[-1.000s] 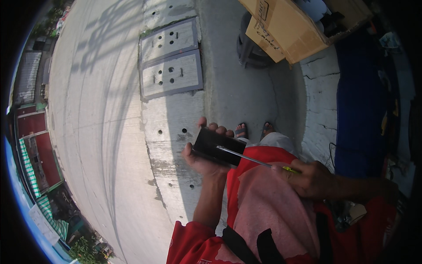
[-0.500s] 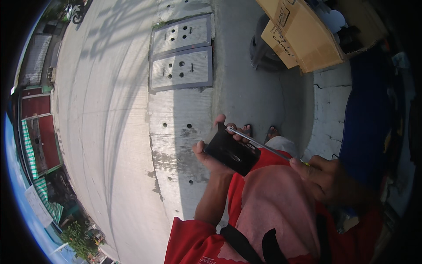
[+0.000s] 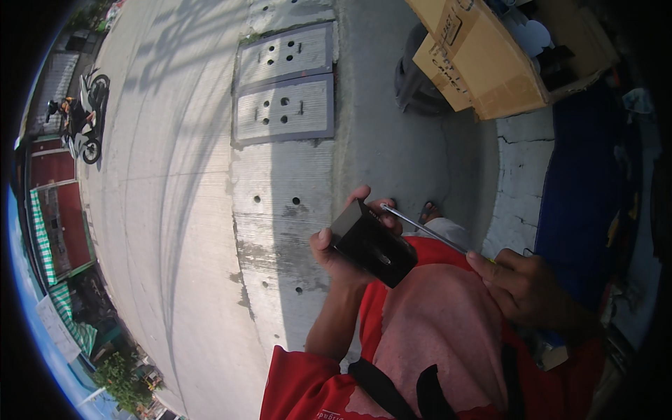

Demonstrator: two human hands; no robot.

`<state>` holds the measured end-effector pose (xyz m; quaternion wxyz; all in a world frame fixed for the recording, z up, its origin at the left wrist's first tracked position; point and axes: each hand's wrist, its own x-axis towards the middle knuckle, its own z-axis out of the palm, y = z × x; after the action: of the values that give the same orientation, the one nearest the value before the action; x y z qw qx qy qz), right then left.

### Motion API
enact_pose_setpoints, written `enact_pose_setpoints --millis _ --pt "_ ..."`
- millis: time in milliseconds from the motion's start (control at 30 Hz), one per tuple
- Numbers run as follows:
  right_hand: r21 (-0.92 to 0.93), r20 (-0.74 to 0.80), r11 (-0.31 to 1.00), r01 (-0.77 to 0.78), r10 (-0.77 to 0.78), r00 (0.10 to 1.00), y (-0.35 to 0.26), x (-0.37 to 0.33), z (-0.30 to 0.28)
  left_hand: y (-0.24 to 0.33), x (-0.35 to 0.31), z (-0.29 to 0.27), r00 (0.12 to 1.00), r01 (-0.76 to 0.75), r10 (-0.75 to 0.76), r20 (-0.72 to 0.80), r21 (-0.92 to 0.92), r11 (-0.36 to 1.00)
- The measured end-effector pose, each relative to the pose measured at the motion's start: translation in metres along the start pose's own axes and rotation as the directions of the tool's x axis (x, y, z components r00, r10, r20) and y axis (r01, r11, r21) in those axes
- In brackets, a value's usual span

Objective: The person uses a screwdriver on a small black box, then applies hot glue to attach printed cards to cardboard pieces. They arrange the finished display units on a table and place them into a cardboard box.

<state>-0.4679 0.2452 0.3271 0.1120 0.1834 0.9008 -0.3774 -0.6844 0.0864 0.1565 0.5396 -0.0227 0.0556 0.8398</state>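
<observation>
My left hand (image 3: 334, 260) is wrapped round a glossy black box-shaped object (image 3: 376, 246), its thumb at one edge and its fingers along the far side. What exactly the object is I cannot make out. In my right hand (image 3: 514, 285), a screwdriver (image 3: 428, 230) with a long metal shaft is gripped by a yellowish handle, mostly hidden in the fingers. The shaft slants up and left, and its tip ends beside the fingers of my left hand, near the side of the black object. Whether the tip touches the object is not plain.
An opened cardboard box (image 3: 483, 63) with things inside sits at the upper right, by a dark plastic stool (image 3: 414, 80). Blue cloth (image 3: 584, 189) hangs at the right. Concrete drain covers (image 3: 283, 108) lie ahead. A rider on a motorcycle (image 3: 84, 119) is on the road at far left.
My left hand has tilted the black object, showing more of its side. The screwdriver's tip and my right hand have shifted slightly right. The motorcycle has come further into view along the road.
</observation>
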Motion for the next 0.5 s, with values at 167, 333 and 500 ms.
enact_pose_setpoints --millis 167,333,500 --pt "0.275 0.055 0.957 -0.093 0.081 0.995 0.004 0.001 0.003 -0.002 0.001 0.001 1.000 -0.005 0.006 -0.022 0.042 0.999" --pt "0.706 0.296 0.609 -0.362 0.210 0.932 0.017 -0.003 0.008 0.003 0.004 0.002 0.992 0.093 -0.106 0.069 0.175 0.980" --pt "0.754 0.257 0.600 -0.268 0.105 0.961 0.026 -0.010 0.017 0.004 0.004 0.011 0.989 0.112 -0.138 0.052 0.342 0.933"
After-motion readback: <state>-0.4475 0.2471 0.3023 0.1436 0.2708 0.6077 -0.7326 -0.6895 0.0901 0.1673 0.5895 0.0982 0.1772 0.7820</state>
